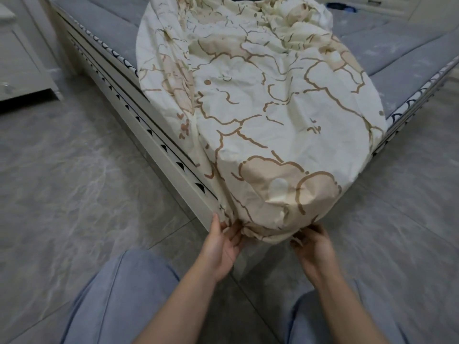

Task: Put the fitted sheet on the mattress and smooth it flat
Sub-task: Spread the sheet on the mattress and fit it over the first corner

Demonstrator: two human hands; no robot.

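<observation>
A cream fitted sheet [260,115] with tan cloud outlines is draped over the near corner of the grey quilted mattress [387,53]. It hangs down over the corner, wrinkled and bunched at the bottom. My left hand [223,242] grips the sheet's gathered hem on the left side of the corner, against the white bed frame [159,155]. On the right side of the corner, my right hand [314,244] holds the hem with its fingers curled under the fabric. Most of the mattress top is bare.
Grey marbled floor tiles [74,182] surround the bed corner. A white cabinet [22,60] stands at the far left. My knees in pale blue trousers [119,294] are just below the hands.
</observation>
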